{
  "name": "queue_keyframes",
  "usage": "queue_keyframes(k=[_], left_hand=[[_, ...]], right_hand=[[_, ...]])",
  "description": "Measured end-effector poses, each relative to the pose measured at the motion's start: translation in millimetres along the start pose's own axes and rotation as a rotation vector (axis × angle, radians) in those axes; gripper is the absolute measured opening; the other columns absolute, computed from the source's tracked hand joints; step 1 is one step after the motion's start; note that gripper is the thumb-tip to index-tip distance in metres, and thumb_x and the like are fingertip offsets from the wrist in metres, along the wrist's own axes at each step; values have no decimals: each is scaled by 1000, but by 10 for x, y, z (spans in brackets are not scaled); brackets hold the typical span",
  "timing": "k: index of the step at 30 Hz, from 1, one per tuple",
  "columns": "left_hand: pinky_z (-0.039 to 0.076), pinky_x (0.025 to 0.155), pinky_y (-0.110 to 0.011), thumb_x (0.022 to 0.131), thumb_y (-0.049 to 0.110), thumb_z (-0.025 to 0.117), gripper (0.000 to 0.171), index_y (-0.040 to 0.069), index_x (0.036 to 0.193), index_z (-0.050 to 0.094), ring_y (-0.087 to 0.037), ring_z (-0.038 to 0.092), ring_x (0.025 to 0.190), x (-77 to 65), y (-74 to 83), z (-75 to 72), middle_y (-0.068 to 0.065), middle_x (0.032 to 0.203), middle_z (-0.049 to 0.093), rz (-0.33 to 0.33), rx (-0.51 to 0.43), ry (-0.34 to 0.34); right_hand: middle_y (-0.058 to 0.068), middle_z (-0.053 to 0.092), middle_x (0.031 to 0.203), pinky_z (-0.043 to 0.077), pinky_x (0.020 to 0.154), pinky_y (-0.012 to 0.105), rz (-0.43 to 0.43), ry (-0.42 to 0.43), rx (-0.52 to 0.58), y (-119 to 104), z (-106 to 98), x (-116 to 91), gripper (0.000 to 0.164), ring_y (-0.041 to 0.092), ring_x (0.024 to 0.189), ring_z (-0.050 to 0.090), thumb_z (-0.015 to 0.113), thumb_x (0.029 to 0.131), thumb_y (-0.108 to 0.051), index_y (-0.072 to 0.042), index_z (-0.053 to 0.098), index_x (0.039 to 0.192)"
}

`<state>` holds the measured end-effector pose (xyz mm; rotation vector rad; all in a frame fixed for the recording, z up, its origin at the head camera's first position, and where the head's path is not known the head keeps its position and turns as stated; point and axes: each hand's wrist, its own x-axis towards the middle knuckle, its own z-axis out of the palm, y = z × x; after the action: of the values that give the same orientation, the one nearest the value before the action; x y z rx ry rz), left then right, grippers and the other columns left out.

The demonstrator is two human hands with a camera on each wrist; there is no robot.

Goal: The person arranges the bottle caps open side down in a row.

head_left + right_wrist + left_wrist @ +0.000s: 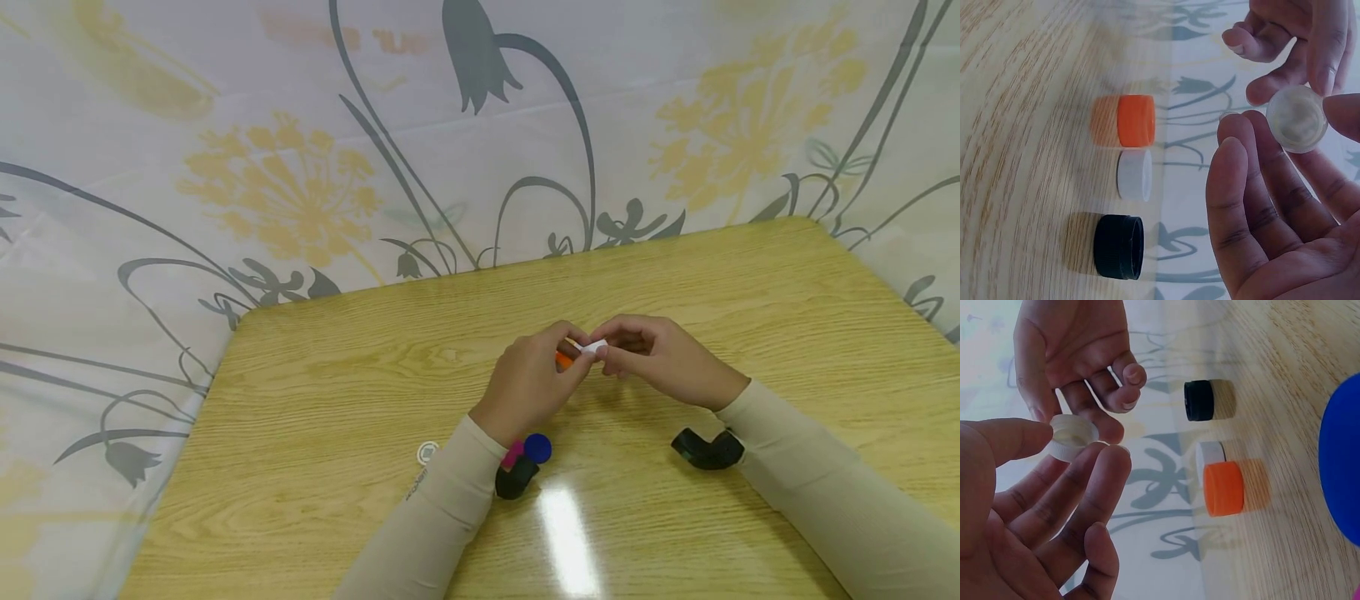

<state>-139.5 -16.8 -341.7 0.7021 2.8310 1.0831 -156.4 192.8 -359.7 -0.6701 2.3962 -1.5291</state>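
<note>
Ahead of me over the table, both hands hold a small white bottle cap (596,346) between them. My left hand (531,373) pinches it with thumb and fingertips. From the other side, my right hand (669,357) grips its rim between thumb and index finger. The hollow of the held cap (1297,119) faces the right wrist camera. Beyond the hands, an orange cap (1224,489), another white cap (1210,461) and a black cap (1199,400) stand in a row on the wood. In the head view the fingers mostly cover this row.
A round blue cap (537,448) and a pink piece (513,454) lie beside the left sleeve. Dark curved pieces sit by the left wrist (517,479) and the right sleeve (708,450). The wooden table (337,400) ends at a flower-printed cloth (420,167) behind.
</note>
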Motion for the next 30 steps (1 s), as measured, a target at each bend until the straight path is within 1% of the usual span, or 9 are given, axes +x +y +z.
queue_keyframes(k=[5, 8, 12, 16, 21, 26, 30], left_hand=[[52, 66, -16, 101, 34, 60, 25, 16, 116, 66, -5, 69, 81, -28, -2, -24, 2, 104, 75, -13, -23, -4], [53, 68, -17, 101, 36, 60, 25, 17, 115, 66, -6, 69, 81, -55, -19, -39, 3, 105, 74, -19, -51, -10], [53, 71, -18, 101, 36, 59, 23, 18, 114, 66, -7, 68, 81, -99, -44, -63, 4, 105, 74, -9, -67, -14], [52, 68, -17, 101, 31, 61, 19, 18, 114, 66, -7, 65, 78, -152, -67, -90, 2, 106, 74, -3, -96, -18], [53, 66, -19, 98, 28, 66, 20, 18, 116, 66, -7, 65, 78, -208, -115, -122, 1, 108, 73, 4, -148, -26], [54, 66, -20, 97, 27, 68, 23, 18, 117, 65, -7, 67, 80, -261, -180, -162, 2, 108, 72, 30, -176, -26], [55, 67, -21, 96, 26, 70, 25, 18, 119, 65, -8, 67, 81, -305, -219, -190, 2, 109, 72, 35, -188, -26]], right_hand=[[14, 72, 105, 60, 78, 38, -9, 9, 3, -8, 27, 4, 23, 27, 90, 72, 59, 102, -22, -8, 66, 119], [16, 71, 105, 59, 79, 37, -19, 5, 0, -25, 51, 0, 22, 28, 90, 72, 60, 102, -21, -9, 66, 119], [18, 71, 105, 59, 78, 36, -15, 2, -1, -52, 87, -13, 22, 28, 89, 72, 61, 101, -21, -10, 65, 120], [12, 72, 105, 58, 78, 35, -28, 0, -1, -82, 123, -30, 22, 28, 89, 71, 63, 100, -21, -12, 65, 120], [6, 71, 108, 58, 79, 30, -65, -14, 5, -116, 163, -53, 22, 28, 94, 70, 64, 99, -19, -13, 66, 121], [3, 71, 109, 57, 81, 28, -84, -13, -19, -144, 214, -49, 25, 21, 95, 70, 65, 98, -19, -15, 66, 123], [1, 71, 107, 56, 77, 28, -111, -12, -43, -162, 256, -41, 26, 14, 91, 69, 67, 97, -16, -14, 66, 123]])
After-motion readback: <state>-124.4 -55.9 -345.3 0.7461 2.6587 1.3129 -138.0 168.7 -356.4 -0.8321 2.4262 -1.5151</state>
